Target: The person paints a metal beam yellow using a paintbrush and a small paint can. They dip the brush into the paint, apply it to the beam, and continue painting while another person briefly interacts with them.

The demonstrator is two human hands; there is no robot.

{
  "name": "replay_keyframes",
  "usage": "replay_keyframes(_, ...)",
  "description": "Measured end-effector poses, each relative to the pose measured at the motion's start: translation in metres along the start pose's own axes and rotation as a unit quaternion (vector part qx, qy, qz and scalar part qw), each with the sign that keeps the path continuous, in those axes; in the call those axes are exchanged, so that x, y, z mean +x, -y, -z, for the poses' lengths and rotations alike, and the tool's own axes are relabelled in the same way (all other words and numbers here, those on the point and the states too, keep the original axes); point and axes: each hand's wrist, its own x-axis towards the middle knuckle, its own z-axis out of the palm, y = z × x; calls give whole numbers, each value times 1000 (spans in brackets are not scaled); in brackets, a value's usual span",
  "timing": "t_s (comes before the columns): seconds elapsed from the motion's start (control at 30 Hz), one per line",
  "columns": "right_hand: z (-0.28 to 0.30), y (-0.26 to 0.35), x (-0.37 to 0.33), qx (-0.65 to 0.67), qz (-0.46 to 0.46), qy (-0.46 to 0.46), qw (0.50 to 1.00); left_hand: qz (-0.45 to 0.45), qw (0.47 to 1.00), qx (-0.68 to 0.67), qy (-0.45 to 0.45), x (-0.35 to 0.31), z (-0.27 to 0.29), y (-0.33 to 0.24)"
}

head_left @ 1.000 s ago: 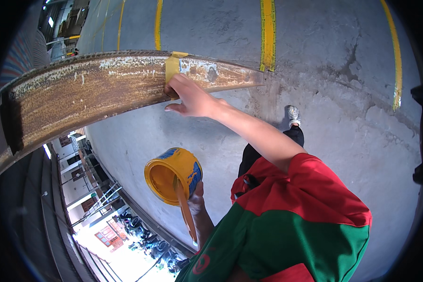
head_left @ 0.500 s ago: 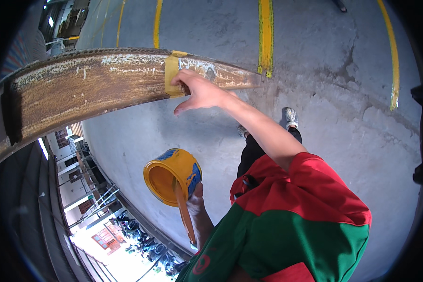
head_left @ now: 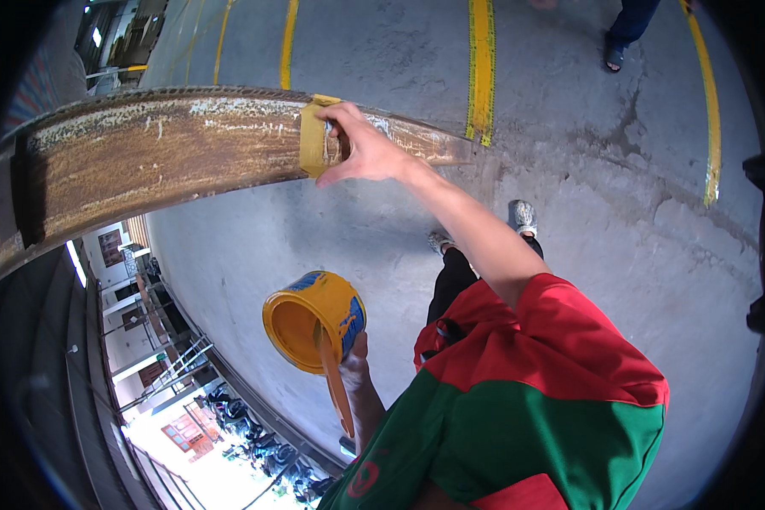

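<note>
My left hand (head_left: 356, 365) holds a yellow paint can (head_left: 348, 293) with blue patches, tilted so its mouth shows. A flat orange-brown stick (head_left: 336, 393) leans out over the can's rim. Higher up, a rusty steel beam (head_left: 187, 140) with flaking pale paint runs across the view. My right hand (head_left: 370, 153) is at the beam, thumb at the lower edge and fingers near the top edge, curled against a yellow strip (head_left: 312, 140) that spans the beam's side. Part of the strip, and whatever lies behind my fingers, is hidden.
Yellow lines (head_left: 481, 68) mark the grey concrete floor (head_left: 620, 297). Another person's leg and sandalled foot (head_left: 614, 55) stand at the far right. My own shoes (head_left: 524, 217) show below the beam. At lower left are a railing (head_left: 174, 374) and parked motorbikes (head_left: 255, 442).
My right hand has shifted slightly right, its thumb now nearer the strip's lower edge. Another person's leg has come further into view at the top. The can stays nearly in place.
</note>
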Motion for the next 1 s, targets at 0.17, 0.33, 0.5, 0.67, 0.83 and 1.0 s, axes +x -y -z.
replay_keyframes(0.17, 1, -1, -14, -34, 25, -19, 999, 6, 1000, 6, -3, -2, -2, 4)
replay_keyframes(0.33, -3, -1, -5, -110, -49, -5, 993, -23, 1000, -13, 6, 0, -5, 9)
replay_keyframes(0.5, 7, 0, -2, -160, -74, -1, 984, 8, 999, -33, 6, -1, -5, 9)
replay_keyframes(0.67, 6, 2, -6, -155, -30, -1, 987, -16, 998, -63, -9, -1, -10, 11)
replay_keyframes(0.83, 13, 0, 13, -122, 20, -38, 992, -32, 998, -59, 11, 0, -7, 16)
replay_keyframes(1.0, 17, -2, 0, -157, 7, -9, 988, -51, 998, -35, 11, 1, -2, 25)
